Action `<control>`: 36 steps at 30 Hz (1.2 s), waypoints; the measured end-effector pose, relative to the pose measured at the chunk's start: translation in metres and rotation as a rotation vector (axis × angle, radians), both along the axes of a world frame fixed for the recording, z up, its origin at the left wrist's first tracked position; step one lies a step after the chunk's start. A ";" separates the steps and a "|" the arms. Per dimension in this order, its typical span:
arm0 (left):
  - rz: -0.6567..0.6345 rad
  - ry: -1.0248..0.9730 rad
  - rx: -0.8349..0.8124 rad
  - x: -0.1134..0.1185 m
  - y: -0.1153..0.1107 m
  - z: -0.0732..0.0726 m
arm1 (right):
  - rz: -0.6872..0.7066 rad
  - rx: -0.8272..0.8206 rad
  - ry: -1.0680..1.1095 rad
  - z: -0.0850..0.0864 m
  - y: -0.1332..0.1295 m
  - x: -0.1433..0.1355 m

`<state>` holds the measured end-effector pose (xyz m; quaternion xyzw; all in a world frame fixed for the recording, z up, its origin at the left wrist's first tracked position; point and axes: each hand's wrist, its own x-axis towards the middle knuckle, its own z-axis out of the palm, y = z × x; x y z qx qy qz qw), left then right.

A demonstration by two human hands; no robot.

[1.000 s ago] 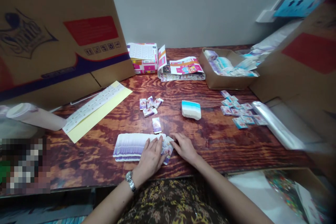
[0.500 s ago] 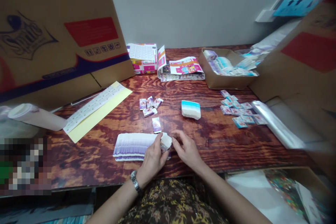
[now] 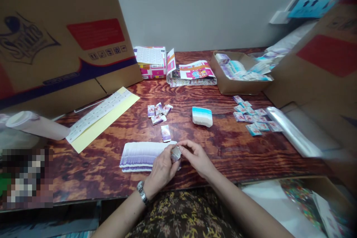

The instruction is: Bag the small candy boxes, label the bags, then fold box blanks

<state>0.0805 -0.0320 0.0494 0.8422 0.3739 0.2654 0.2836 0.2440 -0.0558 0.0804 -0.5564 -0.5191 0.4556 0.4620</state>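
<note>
Between thumb and fingers, my left hand (image 3: 161, 165) holds a small packet (image 3: 175, 153), over the right end of a long row of purple-and-white cards (image 3: 141, 154). The fingertips of my right hand (image 3: 196, 158) are pinched on the packet's upper right edge. Just beyond the row lies a single small purple-and-white box (image 3: 165, 133), with several similar boxes (image 3: 158, 109) behind it. A blue-and-white stack (image 3: 202, 116) rests to the right of them.
A cardboard tray (image 3: 240, 87) of packets stands at the back right, with several small boxes (image 3: 249, 115) before it. Large cartons flank the table: left (image 3: 92, 59), right (image 3: 315, 74). Label sheets (image 3: 103, 119) lie left; a clear plastic roll (image 3: 292, 134) lies right.
My right hand's fingers have moved left onto the packet's edge, and the packet's top now looks narrower. The view has shifted very slightly.
</note>
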 end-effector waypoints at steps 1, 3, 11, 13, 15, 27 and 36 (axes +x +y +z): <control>0.020 0.009 -0.012 0.000 0.000 0.000 | 0.011 -0.004 -0.029 0.001 0.002 -0.001; 0.043 0.030 -0.039 0.001 0.000 0.000 | -0.003 0.037 -0.168 0.005 0.002 -0.003; 0.046 0.096 0.031 0.004 0.009 -0.001 | 0.118 0.275 -0.443 0.011 -0.009 -0.015; 0.107 0.138 0.048 0.002 0.023 0.002 | 0.167 0.242 -0.412 0.004 -0.005 -0.009; 0.200 0.166 0.140 -0.001 0.041 0.008 | 0.155 0.194 -0.419 -0.009 0.003 0.001; -0.024 0.350 0.257 -0.012 0.014 -0.012 | 0.064 0.184 -0.753 -0.057 0.013 0.012; 0.069 0.227 0.164 0.004 0.001 -0.004 | -0.010 0.093 -0.255 -0.012 0.010 0.003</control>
